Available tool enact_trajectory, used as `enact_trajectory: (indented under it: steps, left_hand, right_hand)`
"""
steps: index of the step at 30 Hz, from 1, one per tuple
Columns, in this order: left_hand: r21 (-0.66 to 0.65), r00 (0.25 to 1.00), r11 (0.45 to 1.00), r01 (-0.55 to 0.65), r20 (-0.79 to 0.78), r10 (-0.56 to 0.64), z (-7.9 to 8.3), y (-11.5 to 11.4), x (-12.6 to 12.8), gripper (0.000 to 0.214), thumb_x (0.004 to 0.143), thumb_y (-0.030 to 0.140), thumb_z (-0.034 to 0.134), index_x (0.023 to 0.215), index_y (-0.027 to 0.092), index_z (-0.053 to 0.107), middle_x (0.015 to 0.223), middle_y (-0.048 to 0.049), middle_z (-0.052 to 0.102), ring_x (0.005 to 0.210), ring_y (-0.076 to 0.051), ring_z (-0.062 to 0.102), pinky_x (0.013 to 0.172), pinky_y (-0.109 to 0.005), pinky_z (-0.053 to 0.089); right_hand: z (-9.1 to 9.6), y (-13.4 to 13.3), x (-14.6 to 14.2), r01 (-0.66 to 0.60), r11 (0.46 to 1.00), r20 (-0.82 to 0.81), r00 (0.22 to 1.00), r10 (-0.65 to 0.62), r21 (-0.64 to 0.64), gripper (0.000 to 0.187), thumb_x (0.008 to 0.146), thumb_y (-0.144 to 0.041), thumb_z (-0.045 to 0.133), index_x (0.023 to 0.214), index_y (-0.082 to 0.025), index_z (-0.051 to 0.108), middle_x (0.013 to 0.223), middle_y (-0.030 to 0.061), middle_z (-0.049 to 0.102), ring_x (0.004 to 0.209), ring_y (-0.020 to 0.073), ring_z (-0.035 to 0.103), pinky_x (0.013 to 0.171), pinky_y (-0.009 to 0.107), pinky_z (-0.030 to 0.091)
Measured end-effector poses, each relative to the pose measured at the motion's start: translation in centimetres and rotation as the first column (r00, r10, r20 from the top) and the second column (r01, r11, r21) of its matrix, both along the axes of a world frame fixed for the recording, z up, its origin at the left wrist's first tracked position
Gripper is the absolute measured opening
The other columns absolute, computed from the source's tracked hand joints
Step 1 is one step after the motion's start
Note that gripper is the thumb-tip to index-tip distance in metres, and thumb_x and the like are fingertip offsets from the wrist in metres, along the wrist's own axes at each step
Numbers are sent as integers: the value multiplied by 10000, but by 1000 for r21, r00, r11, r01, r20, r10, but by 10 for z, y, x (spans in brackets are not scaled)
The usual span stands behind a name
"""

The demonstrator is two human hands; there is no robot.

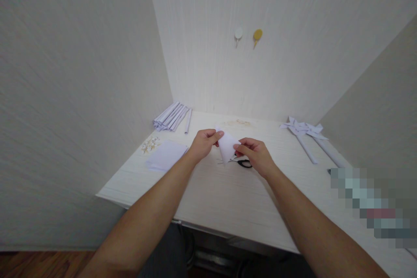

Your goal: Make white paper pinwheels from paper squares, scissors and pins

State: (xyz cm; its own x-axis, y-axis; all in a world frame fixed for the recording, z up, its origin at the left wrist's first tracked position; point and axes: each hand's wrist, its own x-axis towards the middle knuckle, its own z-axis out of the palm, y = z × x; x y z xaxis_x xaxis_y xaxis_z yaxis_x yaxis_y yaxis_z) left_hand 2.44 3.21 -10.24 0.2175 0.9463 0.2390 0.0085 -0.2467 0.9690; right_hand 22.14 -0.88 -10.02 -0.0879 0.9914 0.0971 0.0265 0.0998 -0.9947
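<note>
A folded piece of white paper (227, 147), roughly triangular with its point downward, is held up over the table between my two hands. My left hand (206, 141) pinches its upper left corner between thumb and fingers. At its right corner, my right hand (253, 153) grips it the same way. Below the paper lie scissors with black handles (245, 163), partly hidden by the paper and my right hand. To the left of my left forearm, a stack of white paper sheets (167, 155) rests flat.
Rolled paper sticks (172, 116) are piled at the back left, with small pins (150, 143) in front of them. Two paper pinwheels (306, 130) on sticks lie at the right. Two hooks (257, 34) hang on the back wall. A blurred patch (368, 204) covers the right edge.
</note>
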Motion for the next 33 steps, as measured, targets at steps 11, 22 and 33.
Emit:
enact_trajectory:
  steps: [11,22,33]
  left_hand:
    - [-24,993,994,102,-52,-103,2,-4,4,489,771,613,673,631,146,632,611,7,555,636,-134,498,670,-286,403]
    - [-54,973,979,194,-113,-199,2,-6,4,487,771,609,675,623,147,632,592,12,553,601,-126,478,645,-280,385]
    - [-60,973,983,175,-145,-182,2,-8,5,500,769,621,669,585,165,580,549,31,489,551,-112,411,573,-267,320]
  right_hand:
    - [4,0,0,20,1000,-70,997,-21,-8,364,632,-493,855,617,-185,660,583,3,670,554,127,582,592,268,484]
    - [3,1,1,52,999,-53,997,-53,-14,418,605,-563,861,665,-186,692,585,4,666,552,136,595,579,274,497]
    - [2,2,3,107,994,-29,994,-106,33,384,670,-552,822,670,-186,704,615,24,687,562,147,606,574,280,497]
